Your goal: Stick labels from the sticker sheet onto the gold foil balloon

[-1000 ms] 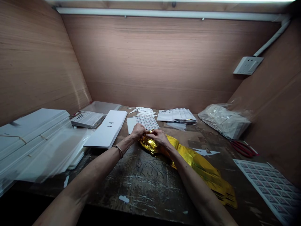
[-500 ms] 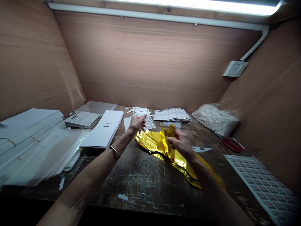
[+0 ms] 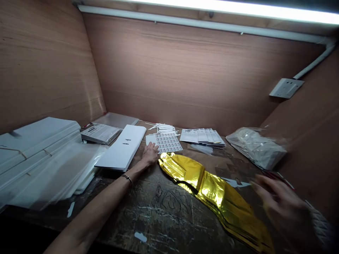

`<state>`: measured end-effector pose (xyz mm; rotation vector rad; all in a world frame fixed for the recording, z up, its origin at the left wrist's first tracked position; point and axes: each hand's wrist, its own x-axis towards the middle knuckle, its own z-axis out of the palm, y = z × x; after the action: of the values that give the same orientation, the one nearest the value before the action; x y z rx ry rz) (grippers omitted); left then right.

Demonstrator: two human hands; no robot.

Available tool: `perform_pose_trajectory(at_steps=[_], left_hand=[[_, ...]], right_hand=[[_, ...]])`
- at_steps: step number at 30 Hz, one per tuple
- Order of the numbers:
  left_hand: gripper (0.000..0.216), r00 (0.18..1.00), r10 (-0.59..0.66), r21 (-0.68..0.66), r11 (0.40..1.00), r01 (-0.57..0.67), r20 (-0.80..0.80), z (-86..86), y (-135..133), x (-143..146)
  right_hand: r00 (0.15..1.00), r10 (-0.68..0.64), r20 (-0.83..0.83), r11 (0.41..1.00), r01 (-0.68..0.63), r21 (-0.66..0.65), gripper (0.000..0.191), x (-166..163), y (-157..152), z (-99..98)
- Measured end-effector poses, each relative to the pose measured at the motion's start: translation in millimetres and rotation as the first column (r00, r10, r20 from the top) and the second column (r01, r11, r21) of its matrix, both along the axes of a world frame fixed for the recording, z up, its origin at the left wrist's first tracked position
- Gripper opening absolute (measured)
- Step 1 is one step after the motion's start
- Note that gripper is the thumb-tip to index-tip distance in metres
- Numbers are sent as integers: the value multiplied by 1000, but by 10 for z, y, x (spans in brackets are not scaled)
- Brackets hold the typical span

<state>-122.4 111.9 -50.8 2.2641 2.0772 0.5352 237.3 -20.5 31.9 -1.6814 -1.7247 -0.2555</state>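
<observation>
My left hand (image 3: 150,153) lies on the table with its fingers stretched over the near left corner of a sheet of small printed labels (image 3: 169,141), holding nothing that I can see. Just right of it, gold foil balloons (image 3: 212,187) lie flat in a stack, the top one folded over in part. My right hand (image 3: 283,204) is smeared by motion at the right, beyond the foil. Its fingers are close to red-handled scissors (image 3: 277,175), which it partly covers; whether it touches them I cannot tell.
Clear plastic sleeves (image 3: 60,169) and white card stacks (image 3: 124,146) fill the left side. Printed cards (image 3: 202,137) and white paper strips (image 3: 165,128) lie at the back. A plastic bag of white pieces (image 3: 258,146) sits back right, below a wall socket (image 3: 286,88).
My right hand has let go of the gold foil and moved right, towards the scissors. My left hand has come down onto the label sheet. The view has shifted left.
</observation>
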Motion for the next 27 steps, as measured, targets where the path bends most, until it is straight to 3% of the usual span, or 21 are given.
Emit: perform_pose_trajectory(at_steps=[2, 5, 7, 10, 14, 19, 24, 27], left_hand=[[25, 1000, -13, -21, 1000, 12, -13, -31, 20, -3], [24, 998, -49, -39, 998, 48, -31, -72, 47, -6], [23, 998, -57, -38, 998, 55, -36, -110, 64, -13], [25, 998, -53, -25, 998, 52, -46, -190, 85, -28], [32, 997, -35, -3, 999, 35, -65, -278, 94, -32], [32, 995, -42, 21, 999, 44, -85, -289, 93, -21], [32, 997, -37, -4, 999, 36, -68, -241, 70, -10], [31, 997, -40, 11, 999, 41, -70, -207, 52, -2]], right_hand=[[964, 267, -6, 954, -266, -140, 23, -521, 361, 146], [868, 496, -32, 815, -478, -328, 25, -1276, 904, 83], [807, 591, -15, 730, -542, -416, 25, -1667, 1237, -91], [773, 633, 52, 682, -524, -510, 24, -2048, 1646, -386], [665, 732, 149, 617, -554, -559, 25, -2251, 1952, -623], [566, 803, 187, 564, -619, -547, 24, -2283, 2035, -662], [631, 773, 62, 547, -615, -568, 21, -2336, 2050, -668], [719, 695, 15, 586, -554, -592, 19, -2369, 2060, -693]])
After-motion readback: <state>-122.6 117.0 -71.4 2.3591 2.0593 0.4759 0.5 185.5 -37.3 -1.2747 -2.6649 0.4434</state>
